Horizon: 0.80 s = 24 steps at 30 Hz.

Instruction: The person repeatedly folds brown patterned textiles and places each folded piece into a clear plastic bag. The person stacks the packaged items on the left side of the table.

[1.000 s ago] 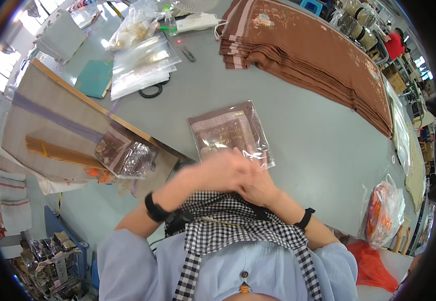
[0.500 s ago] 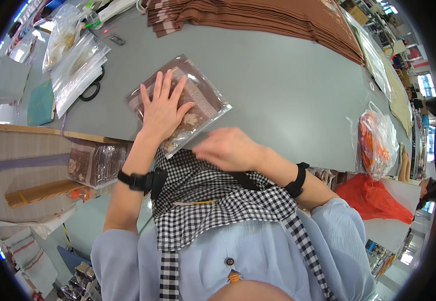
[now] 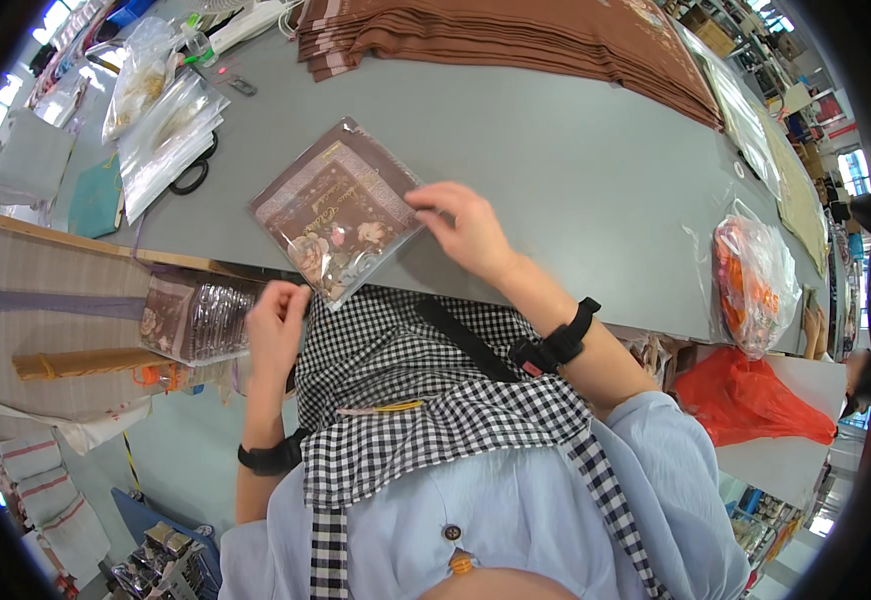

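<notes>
The left hand (image 3: 277, 322) has dropped off the clear-bagged brown floral cloth (image 3: 340, 215) on the grey bench (image 3: 575, 180), fingers loosely curled and empty, while the right hand (image 3: 467, 232) now pinches its corner

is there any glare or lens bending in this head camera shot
Head view: ceiling light glints off the clear plastic packet holding a brown floral cloth; the grey table's edges curve toward the dark round rim; hands look sharp, not blurred.

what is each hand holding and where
The right hand pinches the right edge of the clear packet on the table. The left hand holds nothing.
</notes>
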{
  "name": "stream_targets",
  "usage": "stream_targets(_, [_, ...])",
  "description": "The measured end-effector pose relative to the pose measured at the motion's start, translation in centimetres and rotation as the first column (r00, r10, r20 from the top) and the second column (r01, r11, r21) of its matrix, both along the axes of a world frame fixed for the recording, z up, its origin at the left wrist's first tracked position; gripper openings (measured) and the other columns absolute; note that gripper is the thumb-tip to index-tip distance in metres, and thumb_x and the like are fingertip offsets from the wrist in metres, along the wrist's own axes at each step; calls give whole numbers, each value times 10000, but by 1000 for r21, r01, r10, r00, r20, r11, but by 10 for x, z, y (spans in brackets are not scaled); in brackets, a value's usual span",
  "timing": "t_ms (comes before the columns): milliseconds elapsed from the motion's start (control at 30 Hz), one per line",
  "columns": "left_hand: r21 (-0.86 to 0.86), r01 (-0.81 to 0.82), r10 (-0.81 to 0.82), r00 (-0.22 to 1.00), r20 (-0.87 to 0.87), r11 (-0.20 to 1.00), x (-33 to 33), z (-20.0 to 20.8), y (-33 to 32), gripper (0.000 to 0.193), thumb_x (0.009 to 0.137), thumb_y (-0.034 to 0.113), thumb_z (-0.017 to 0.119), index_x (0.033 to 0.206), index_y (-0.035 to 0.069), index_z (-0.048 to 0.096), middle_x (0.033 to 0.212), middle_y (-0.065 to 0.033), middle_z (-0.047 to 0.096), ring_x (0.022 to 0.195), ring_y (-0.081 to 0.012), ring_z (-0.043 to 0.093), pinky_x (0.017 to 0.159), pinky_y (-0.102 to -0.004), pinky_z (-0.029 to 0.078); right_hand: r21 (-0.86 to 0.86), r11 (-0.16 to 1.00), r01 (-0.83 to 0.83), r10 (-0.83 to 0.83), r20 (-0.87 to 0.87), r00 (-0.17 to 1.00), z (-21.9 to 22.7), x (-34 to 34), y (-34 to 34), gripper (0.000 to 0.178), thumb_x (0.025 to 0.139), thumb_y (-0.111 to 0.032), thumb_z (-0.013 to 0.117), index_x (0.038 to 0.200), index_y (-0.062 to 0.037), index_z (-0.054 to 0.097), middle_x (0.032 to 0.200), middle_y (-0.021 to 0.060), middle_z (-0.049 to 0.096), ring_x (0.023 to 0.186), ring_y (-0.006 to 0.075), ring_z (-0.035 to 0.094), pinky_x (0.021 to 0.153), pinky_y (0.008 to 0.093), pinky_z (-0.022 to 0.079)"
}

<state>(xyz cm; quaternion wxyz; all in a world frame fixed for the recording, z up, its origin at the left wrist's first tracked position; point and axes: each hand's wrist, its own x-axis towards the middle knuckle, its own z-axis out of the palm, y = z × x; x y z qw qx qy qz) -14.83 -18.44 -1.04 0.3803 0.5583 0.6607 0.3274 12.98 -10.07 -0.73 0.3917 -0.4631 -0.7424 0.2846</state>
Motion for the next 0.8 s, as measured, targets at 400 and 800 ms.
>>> stream_targets(400, [-343,152,176,630,756,927,40,-21,-15,279,991,206,499,769,44,542,552,18,434,453,-67,391,433,-220,302,406,711,-575,399,440,805,-9,-55,-30,58,758,-146,575,791,-111,544,817,13,518,811,182,524,771,309,416])
stream_targets(800, [-261,-178,309,692,652,949,-54,-25,-23,246,968,199,534,763,63,532,616,42,450,498,-60,405,461,-198,306,195,796,-574,437,473,765,24,0,-27,172,728,-140,708,828,-97,575,881,29,576,862,222,557,816,375,415])
